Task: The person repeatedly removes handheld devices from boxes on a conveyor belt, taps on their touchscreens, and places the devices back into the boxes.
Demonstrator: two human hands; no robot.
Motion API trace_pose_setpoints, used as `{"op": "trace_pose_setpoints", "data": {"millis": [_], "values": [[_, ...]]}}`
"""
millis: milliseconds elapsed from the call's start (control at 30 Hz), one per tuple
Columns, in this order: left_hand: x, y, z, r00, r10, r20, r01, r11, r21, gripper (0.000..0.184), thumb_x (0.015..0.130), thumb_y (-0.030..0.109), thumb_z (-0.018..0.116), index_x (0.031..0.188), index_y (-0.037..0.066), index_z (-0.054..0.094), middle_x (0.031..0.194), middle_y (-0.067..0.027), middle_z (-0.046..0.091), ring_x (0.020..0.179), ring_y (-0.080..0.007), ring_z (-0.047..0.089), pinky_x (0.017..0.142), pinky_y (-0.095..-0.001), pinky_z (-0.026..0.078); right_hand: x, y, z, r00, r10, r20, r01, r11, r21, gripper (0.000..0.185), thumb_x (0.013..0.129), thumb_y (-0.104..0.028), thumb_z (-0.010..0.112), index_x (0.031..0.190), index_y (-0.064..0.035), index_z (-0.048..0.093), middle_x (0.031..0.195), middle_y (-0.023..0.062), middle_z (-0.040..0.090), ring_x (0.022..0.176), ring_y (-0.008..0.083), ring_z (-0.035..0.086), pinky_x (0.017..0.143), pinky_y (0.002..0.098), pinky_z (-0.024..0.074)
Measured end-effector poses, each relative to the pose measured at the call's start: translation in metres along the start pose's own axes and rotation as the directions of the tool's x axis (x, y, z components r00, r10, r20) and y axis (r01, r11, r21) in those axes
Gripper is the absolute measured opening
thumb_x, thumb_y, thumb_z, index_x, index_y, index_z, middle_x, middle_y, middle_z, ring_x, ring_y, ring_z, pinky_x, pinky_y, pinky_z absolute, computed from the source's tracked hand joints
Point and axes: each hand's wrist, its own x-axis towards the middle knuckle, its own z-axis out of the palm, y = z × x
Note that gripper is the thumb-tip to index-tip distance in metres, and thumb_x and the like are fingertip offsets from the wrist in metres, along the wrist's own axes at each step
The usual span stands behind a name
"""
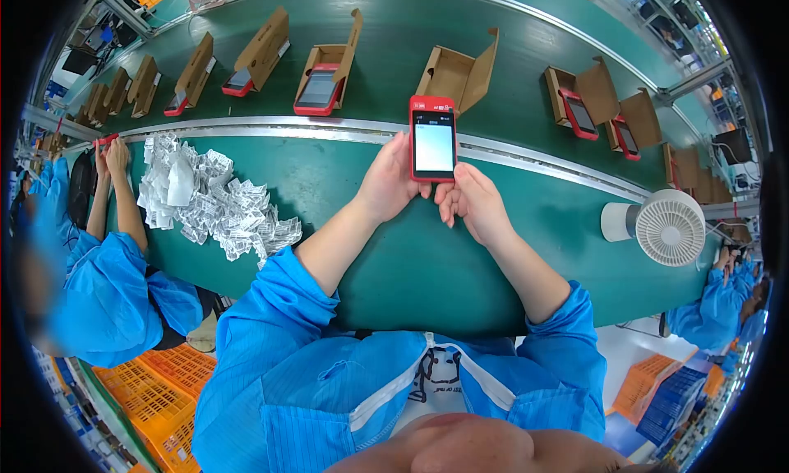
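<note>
A red handheld payment terminal (433, 144) with a lit, mostly white screen is held up in front of me over the edge of the work table. My left hand (388, 181) is closed around its left side, the fingers passing behind it. At its lower right corner, my right hand (475, 200) grips with the thumb on the edge and the fingers curled below. Just beyond the terminal's top stands an open cardboard box (448, 70) with its lid raised; I see no terminal in it.
More open boxes with red terminals (319, 88) line the green conveyor (378, 37). Crumpled printed slips (218, 198) lie in a heap on the left. A white fan (670, 226) stands at the right. A co-worker in blue (123, 284) sits at left, holding something red.
</note>
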Motion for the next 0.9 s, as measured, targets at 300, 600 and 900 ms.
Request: {"op": "trace_pose_setpoints", "data": {"millis": [300, 600, 900], "values": [[0.001, -0.007, -0.004, 0.992, -0.008, -0.124, -0.002, 0.997, -0.082, 0.065, 0.097, 0.057, 0.020, 0.139, 0.009, 0.032, 0.134, -0.0159, 0.044, 0.119, -0.0264, 0.048, 0.093, -0.0473, 0.044, 0.078, -0.014, -0.039, 0.970, -0.035, -0.241, 0.096, 0.965, 0.245, 0.036, 0.100, -0.028, 0.039, 0.090, 0.0036, 0.052, 0.077, 0.0139, 0.061, 0.060, 0.0194, 0.057, 0.052, 0.0302, 0.0451], [-0.003, -0.013, -0.015, 0.976, -0.092, 0.197, -0.065, 0.742, 0.667, 0.015, 0.078, 0.010, 0.049, 0.080, 0.006, 0.063, 0.079, -0.0058, 0.063, 0.076, -0.0183, 0.061, 0.070, -0.0339, 0.049, 0.064, -0.046, -0.038, 0.966, 0.207, -0.153, -0.203, 0.978, 0.042, 0.046, 0.099, -0.037, 0.040, 0.096, 0.0057, 0.055, 0.069, 0.0119, 0.061, 0.049, 0.0158, 0.056, 0.040, 0.0255, 0.0403], [-0.016, -0.026, 0.006, 0.929, -0.078, 0.363, -0.358, 0.065, 0.931, 0.011, 0.066, 0.009, 0.052, 0.059, 0.011, 0.061, 0.067, -0.0033, 0.062, 0.071, -0.0252, 0.061, 0.063, -0.0410, 0.047, 0.146, -0.008, 0.068, 0.925, 0.332, 0.184, -0.349, 0.935, 0.066, 0.038, 0.101, -0.030, 0.037, 0.108, 0.0054, 0.049, 0.089, 0.0168, 0.061, 0.068, 0.0197, 0.058, 0.060, 0.0301, 0.0495]]}}
